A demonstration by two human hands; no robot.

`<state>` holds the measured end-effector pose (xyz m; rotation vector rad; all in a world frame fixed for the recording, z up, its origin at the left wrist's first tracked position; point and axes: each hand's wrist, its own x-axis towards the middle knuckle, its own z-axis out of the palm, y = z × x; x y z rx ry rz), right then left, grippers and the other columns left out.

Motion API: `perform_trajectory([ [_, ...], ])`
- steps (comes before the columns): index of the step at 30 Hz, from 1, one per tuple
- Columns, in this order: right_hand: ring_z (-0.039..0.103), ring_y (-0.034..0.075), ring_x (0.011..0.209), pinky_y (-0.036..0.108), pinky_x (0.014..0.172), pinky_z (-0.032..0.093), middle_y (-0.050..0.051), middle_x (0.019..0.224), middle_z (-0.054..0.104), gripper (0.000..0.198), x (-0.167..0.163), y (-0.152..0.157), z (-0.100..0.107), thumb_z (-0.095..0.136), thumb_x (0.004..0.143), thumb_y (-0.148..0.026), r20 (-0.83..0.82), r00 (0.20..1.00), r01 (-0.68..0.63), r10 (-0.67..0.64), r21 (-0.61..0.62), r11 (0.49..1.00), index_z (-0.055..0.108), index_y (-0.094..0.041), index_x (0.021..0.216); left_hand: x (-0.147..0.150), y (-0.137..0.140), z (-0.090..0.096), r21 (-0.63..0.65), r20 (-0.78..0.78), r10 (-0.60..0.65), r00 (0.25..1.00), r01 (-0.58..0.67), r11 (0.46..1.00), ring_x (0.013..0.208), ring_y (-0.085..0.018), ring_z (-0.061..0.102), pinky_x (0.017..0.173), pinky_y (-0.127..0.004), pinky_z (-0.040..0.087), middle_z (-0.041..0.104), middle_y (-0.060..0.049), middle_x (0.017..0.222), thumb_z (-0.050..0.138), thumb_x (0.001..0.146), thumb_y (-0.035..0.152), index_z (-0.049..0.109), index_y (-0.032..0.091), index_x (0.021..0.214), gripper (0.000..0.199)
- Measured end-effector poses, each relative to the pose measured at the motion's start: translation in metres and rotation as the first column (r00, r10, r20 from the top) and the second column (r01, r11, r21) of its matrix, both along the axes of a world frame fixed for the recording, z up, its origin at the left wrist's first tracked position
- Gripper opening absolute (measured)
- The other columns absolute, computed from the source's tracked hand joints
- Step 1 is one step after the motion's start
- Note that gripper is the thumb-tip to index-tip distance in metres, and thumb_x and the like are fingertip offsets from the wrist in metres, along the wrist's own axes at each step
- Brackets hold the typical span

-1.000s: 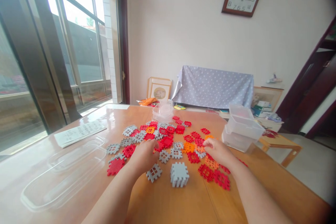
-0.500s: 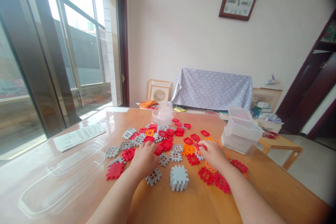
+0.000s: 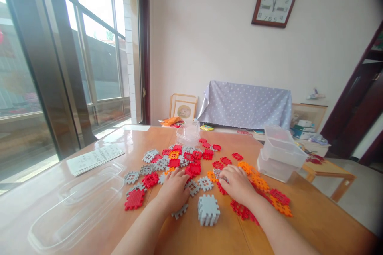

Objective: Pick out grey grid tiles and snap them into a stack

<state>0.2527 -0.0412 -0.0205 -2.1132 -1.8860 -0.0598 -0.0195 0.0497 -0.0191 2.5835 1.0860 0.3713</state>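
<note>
Toothed plastic building tiles in red, grey and orange lie in a loose heap on the wooden table point(image 3: 167, 235). My left hand point(image 3: 175, 189) is palm down over the near left of the heap, its fingers slightly apart and reaching onto the tiles. Part of a grey tile point(image 3: 180, 211) shows beneath its wrist side. My right hand point(image 3: 236, 183) is curled at the heap's right, fingers closed on a grey window tile point(image 3: 218, 173); its fingertips are partly hidden. Between my forearms stands a neat stack of grey tiles point(image 3: 208, 209).
Two stacked clear plastic boxes point(image 3: 277, 163) stand at the right, and another clear container point(image 3: 188, 132) is behind the heap. A large clear lid point(image 3: 74, 215) and written sheets point(image 3: 95, 158) lie at the left. Orange tiles point(image 3: 260, 181) trail off rightward.
My right hand has shifted left and nearer, with a grey window tile now at its fingers. My left hand has moved slightly right over the tiles. The whole view has tipped up a little.
</note>
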Motion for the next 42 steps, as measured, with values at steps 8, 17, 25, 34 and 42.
perform_trajectory([
  [8,0.060,0.027,0.108,0.036,0.092,0.040,0.006,0.104,0.074,0.022,0.026,0.030,0.013,0.054,0.086,-0.027,-0.104,0.988,0.123,-0.118,0.049,0.991,0.070,-0.025,0.101,0.004,0.000,-0.002,0.035,0.087,-0.110,0.990,0.108,0.994,0.129,-0.028,0.053,0.116,-0.043,0.034,0.066,-0.006,0.127,0.054,0.078,0.014,0.069,0.025,0.108,0.035],
  [17,0.061,0.022,0.124,0.032,0.103,0.046,0.008,0.135,0.067,0.047,0.024,0.098,0.001,0.046,0.089,-0.022,-0.235,0.968,-0.093,0.091,0.002,0.996,0.063,-0.021,0.133,0.008,0.002,-0.005,0.027,0.164,-0.121,0.979,0.119,0.993,0.127,-0.024,0.053,0.115,-0.038,0.036,0.066,-0.004,0.127,0.052,0.073,0.010,0.069,0.026,0.111,0.044],
  [25,0.047,0.025,0.139,0.038,0.113,0.035,0.008,0.150,0.055,0.052,0.016,0.153,-0.005,0.052,0.091,-0.032,-0.192,0.970,-0.161,0.146,-0.062,0.985,0.055,-0.024,0.143,0.009,-0.002,-0.002,-0.015,0.148,-0.106,0.983,0.109,0.994,0.132,-0.024,0.050,0.117,-0.038,0.035,0.061,-0.004,0.138,0.051,0.075,0.010,0.070,0.025,0.112,0.044],
  [34,0.058,0.031,0.122,0.041,0.097,0.040,0.013,0.129,0.068,0.045,0.062,0.178,0.004,0.029,0.101,-0.037,-0.136,0.974,0.182,-0.182,-0.015,0.983,0.060,-0.025,0.131,0.010,-0.006,0.010,-0.042,0.105,-0.112,0.988,0.117,0.992,0.127,-0.024,0.053,0.115,-0.038,0.038,0.064,-0.005,0.131,0.050,0.080,0.011,0.069,0.025,0.111,0.039],
  [42,0.046,0.030,0.140,0.041,0.105,0.039,0.012,0.149,0.055,0.054,0.098,0.207,-0.017,0.034,0.100,-0.045,-0.167,0.962,0.200,-0.215,-0.102,0.974,0.049,-0.023,0.147,0.009,-0.005,0.002,-0.019,0.118,-0.085,0.989,0.087,0.996,0.135,-0.023,0.049,0.120,-0.038,0.032,0.061,-0.002,0.141,0.051,0.075,0.009,0.070,0.027,0.115,0.047],
])
